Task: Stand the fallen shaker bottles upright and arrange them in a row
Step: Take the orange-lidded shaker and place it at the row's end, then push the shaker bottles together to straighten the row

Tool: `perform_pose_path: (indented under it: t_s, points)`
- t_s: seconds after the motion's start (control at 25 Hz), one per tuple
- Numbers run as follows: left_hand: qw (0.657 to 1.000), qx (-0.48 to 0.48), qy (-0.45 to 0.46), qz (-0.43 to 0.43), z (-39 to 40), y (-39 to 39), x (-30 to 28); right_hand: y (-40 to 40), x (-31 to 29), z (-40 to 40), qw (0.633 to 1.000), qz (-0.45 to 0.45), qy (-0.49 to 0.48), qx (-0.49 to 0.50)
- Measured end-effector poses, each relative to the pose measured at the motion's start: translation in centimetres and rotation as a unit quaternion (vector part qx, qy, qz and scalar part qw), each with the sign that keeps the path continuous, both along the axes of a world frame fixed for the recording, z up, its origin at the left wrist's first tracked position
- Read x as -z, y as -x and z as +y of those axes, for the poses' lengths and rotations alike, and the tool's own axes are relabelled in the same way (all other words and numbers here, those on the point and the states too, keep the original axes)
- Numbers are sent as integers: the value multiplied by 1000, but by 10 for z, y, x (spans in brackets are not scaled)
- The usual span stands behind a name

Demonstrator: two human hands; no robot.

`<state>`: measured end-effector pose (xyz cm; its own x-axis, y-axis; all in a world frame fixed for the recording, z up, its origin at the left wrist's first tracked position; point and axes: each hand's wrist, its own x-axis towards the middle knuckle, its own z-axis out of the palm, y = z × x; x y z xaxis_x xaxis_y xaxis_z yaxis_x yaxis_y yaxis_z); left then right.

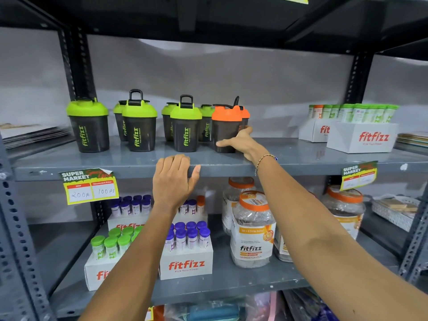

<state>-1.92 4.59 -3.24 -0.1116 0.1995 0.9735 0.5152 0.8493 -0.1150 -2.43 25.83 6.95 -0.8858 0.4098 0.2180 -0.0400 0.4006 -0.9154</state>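
Observation:
Several dark shaker bottles stand upright on the grey metal shelf (301,158). Three green-lidded ones form the front row: one at the left (89,126), one in the middle (140,126) and one to its right (186,127). More green-lidded bottles stand behind them. An orange-lidded shaker (225,126) stands at the right end, with a second orange lid partly hidden behind it. My right hand (240,142) wraps around the lower body of the orange-lidded shaker. My left hand (174,179) rests over the shelf's front edge, fingers curled on the lip.
White fitfizz boxes (361,137) holding green tubes sit at the shelf's right. Flat packets (34,135) lie at the far left. A price tag (89,186) hangs on the shelf edge. Below are tube boxes (187,265) and large jars (252,230).

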Motion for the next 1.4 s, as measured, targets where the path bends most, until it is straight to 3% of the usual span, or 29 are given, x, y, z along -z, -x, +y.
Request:
perform_pose_path:
  t_s: [0.48,0.64,0.96,1.12,1.24,1.32,1.4]
  points:
    - [1000,1,-2,2,0,1,0,-2,0,-1,1000,8,-21,4]
    - [1000,-3,7,-14,-1,-2,-2,-5,-1,4,999,10,37,-21]
    - [999,7,17,-46,-2,-9,-2,-10,1,0,1000,23,-4,-4]
    - [994,22,-1,-105,-2,-18,-13,-11,1,0,1000,17,-6,-16]
    - [979,36,-67,-187,-1,-29,-46,-11,-2,1,999,7,1,-34]
    - [948,65,-140,-280,2,-12,-75,-17,-6,10,997,-14,18,-73]
    - [872,141,-174,-436,3,30,-97,-25,-11,25,990,-36,25,-131]
